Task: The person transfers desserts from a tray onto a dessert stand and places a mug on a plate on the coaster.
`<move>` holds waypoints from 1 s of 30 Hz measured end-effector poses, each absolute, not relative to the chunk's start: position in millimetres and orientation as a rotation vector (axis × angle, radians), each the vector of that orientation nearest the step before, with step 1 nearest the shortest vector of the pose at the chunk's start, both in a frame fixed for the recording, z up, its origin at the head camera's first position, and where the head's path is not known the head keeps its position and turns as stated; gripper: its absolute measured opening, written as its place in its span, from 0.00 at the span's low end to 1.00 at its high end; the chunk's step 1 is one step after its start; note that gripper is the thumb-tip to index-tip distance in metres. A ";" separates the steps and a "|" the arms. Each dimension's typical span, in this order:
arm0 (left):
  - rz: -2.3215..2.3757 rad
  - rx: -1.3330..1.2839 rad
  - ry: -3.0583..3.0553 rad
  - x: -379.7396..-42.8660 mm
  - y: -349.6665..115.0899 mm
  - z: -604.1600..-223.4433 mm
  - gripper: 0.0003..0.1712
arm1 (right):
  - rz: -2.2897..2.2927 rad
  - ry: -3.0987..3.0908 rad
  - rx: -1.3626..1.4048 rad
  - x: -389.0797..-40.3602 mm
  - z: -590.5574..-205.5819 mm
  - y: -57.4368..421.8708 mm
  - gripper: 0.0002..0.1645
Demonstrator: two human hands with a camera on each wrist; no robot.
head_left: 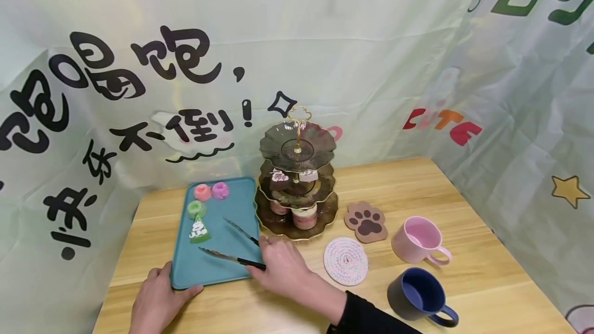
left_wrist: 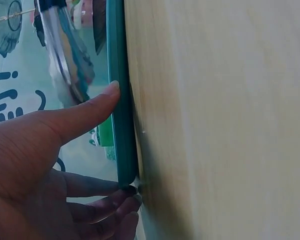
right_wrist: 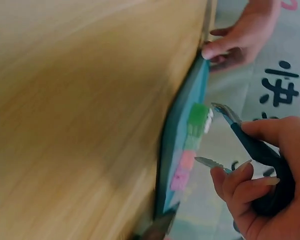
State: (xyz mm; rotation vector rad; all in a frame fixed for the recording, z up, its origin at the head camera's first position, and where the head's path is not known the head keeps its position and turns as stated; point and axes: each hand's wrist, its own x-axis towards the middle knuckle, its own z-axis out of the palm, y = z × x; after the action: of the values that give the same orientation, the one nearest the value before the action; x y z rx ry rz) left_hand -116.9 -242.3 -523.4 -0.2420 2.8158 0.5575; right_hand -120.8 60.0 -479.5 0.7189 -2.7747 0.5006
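Observation:
A blue tray [head_left: 189, 266] lies on the table. My left hand [head_left: 158, 297] grips its front left corner, thumb along the front rim and the other fingers round the side. My right hand [head_left: 284, 264] holds tongs [head_left: 218, 254] with dark handles and metal arms. The arms stand spread above the tray, with nothing between their tips. Near the lower tip sits a green cake wedge [head_left: 200, 233] with white topping. Behind it are a green ring-shaped sweet [head_left: 196, 209], a pink one [head_left: 202, 192] and a purple one [head_left: 220, 190].
Right behind my right hand rises a three-tier stand [head_left: 297, 161] with small cakes on its lower tiers. To the right lie a round woven coaster [head_left: 345, 262] and a paw-shaped coaster [head_left: 366, 222]. Beyond them stand a pink mug [head_left: 413, 244] and a dark blue mug [head_left: 413, 298].

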 end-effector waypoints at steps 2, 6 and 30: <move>0.556 -0.243 2.819 -116.8 -242.2 -523.4 0.76 | 0.484 -2.788 0.727 -123.4 -484.5 52.0 0.32; 0.560 -0.241 2.820 -115.9 -241.7 -524.3 0.76 | 0.468 -2.836 0.719 -125.8 -492.6 37.9 0.31; 0.575 -0.237 2.814 -115.3 -241.7 -523.6 0.73 | 0.410 -2.899 0.628 -136.0 -496.8 -3.2 0.27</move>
State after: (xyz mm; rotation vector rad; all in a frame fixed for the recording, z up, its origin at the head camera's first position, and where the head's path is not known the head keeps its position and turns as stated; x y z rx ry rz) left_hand -115.3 -241.7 -523.6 -0.2375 2.8143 0.5753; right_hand -136.0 -3.2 -496.8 0.6284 -2.8992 0.4100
